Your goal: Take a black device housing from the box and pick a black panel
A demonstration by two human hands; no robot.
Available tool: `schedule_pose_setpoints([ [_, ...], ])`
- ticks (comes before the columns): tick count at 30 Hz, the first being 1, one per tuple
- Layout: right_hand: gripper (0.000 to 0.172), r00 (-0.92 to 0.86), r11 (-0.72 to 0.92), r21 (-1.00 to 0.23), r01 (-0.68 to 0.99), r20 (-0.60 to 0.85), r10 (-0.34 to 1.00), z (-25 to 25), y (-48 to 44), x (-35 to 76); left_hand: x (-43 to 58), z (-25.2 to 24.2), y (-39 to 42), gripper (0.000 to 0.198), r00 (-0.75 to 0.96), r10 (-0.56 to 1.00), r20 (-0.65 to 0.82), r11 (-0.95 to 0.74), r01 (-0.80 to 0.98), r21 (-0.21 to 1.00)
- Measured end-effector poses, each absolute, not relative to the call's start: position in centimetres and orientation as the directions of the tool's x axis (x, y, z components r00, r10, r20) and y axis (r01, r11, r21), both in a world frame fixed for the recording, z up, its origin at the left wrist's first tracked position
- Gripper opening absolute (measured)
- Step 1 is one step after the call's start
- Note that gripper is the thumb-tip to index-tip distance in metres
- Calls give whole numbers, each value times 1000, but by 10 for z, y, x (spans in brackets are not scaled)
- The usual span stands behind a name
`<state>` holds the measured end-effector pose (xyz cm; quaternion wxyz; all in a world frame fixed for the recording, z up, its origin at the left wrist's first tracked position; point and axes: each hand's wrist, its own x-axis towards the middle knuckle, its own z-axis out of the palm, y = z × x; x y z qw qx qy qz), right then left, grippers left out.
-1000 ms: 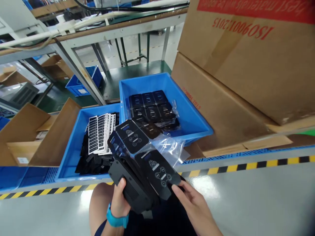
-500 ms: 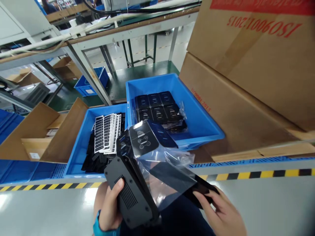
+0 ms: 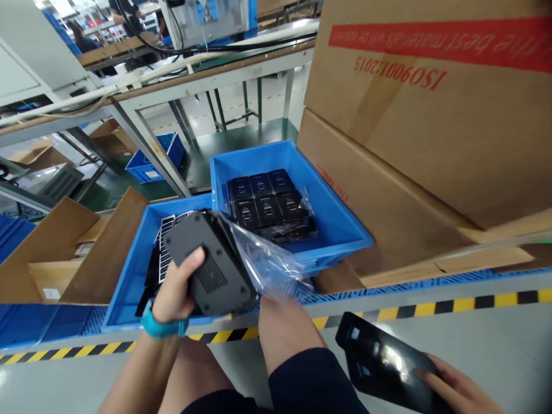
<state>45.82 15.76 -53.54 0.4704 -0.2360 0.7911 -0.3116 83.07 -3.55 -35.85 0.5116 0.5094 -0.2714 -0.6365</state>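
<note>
While your right hand (image 3: 457,382) grips a glossy black flat panel with clipped corners (image 3: 383,356) by its lower end, that panel is located off to your right, tilted, above the grey floor (image 3: 500,339). Light reflects from its face; whether it is one piece or several stacked cannot be told. Your left hand (image 3: 172,287) is closed around a dark grey plastic casing with a slotted vent (image 3: 215,264), thumb laid across the vented face; the fingers behind are largely hidden. From the casing's right side, a clear crumpled plastic bag (image 3: 263,253) extends toward your knee (image 3: 284,330). A teal wristband (image 3: 164,326) is on your left wrist.

Beyond the casing, a blue plastic bin (image 3: 123,287) contains black-and-white label sheets (image 3: 164,247), partly blocked from view. Just beside it, a deep blue plastic tub (image 3: 330,210) holds rows of black printed panels (image 3: 267,198), with clear wrapping at their right side. Right of the tub stands a large brown cardboard carton with red print (image 3: 409,132); left of the bin, an open brown cardboard box (image 3: 106,253). Yellow-and-black striped tape (image 3: 414,312) runs in front of the bin and tub. Behind them is a long bench with a pale frame (image 3: 224,73).
</note>
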Motion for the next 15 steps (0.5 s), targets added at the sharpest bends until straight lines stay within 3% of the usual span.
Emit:
schedule_pose_setpoints([
  [4, 44, -214, 684, -712, -162, -651, -728, -548, 158, 474, 783, -313, -109, 28, -190, -949, -251, -301, 322, 897],
  [7, 43, -225, 668, -713, -212, -630, -744, -550, 162, 476, 746, -284, -152, 41, -336, -938, -84, -194, 309, 931],
  [10, 45, -315, 699, -701, -140, -638, -703, -546, 168, 471, 727, -282, -176, 51, -390, -921, 21, -108, 306, 946],
  [12, 44, -370, 719, -691, -75, -650, -664, -541, 172, 466, 726, -302, -186, 42, -403, -915, 4, -134, 312, 941],
  [15, 43, -398, 725, -689, 13, -668, -628, -538, 175, 460, 737, -350, -196, 26, -378, -913, -155, -278, 297, 913],
])
